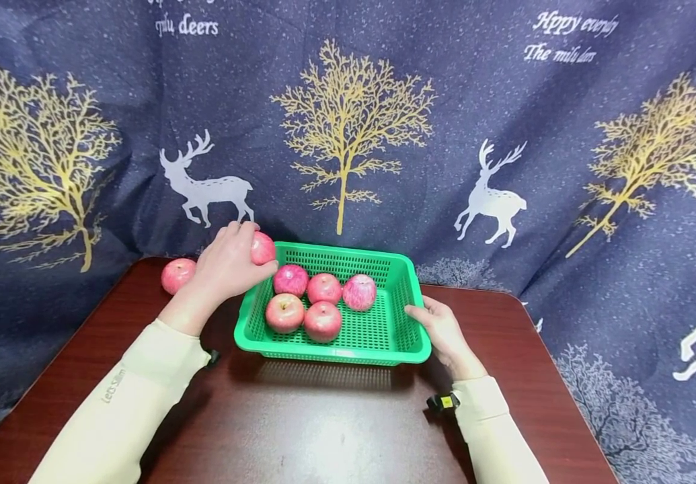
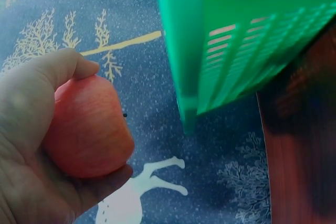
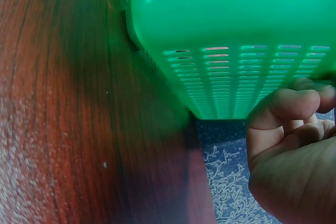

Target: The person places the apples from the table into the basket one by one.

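In the head view, my left hand (image 1: 230,262) holds a red apple (image 1: 263,249) just above the back left corner of a green plastic basket (image 1: 329,357). The left wrist view shows that apple (image 2: 89,127) gripped between thumb and fingers, apart from the basket wall (image 2: 181,51). My right hand (image 1: 444,331) grips the basket's right rim, thumb over the edge and fingers outside. From the right wrist, the curled fingers of the right hand (image 3: 294,145) show against the slotted wall (image 3: 231,30). Several apples, among them a striped one (image 1: 360,293), lie inside, mostly toward the left.
Another apple (image 1: 178,275) lies on the table's back left, partly behind my left hand. The dark red wooden table (image 1: 323,430) carries the basket near its back edge. A blue cloth with deer and trees (image 1: 414,202) hangs right behind.
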Demonstrator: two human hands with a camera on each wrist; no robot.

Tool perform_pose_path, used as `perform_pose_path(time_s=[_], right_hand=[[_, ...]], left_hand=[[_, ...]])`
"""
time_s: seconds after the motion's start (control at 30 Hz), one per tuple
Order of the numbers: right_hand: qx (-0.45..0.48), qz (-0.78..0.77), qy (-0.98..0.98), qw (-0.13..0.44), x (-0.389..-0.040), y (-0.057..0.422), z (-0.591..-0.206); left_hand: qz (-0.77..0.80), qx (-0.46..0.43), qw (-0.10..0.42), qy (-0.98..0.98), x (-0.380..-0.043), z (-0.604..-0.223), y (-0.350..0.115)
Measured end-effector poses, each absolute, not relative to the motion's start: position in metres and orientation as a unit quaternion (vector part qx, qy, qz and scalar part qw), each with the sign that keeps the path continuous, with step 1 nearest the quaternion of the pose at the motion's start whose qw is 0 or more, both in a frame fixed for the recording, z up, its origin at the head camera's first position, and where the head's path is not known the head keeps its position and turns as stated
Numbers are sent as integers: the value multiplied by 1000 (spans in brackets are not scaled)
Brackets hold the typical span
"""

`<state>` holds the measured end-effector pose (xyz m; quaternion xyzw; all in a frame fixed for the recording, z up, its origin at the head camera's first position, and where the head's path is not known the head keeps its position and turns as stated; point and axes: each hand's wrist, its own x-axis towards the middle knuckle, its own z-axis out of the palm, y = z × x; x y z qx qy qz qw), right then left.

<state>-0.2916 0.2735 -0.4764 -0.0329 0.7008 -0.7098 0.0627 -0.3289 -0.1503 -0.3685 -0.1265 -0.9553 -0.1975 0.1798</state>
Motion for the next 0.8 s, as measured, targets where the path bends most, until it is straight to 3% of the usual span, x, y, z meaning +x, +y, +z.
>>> perform_pose_path(time_s=[0.8], right_hand=[[-31,-710,701,60,-291,274,-477]], left_hand=[[-186,-151,160,-958,-324,-364,-113]])
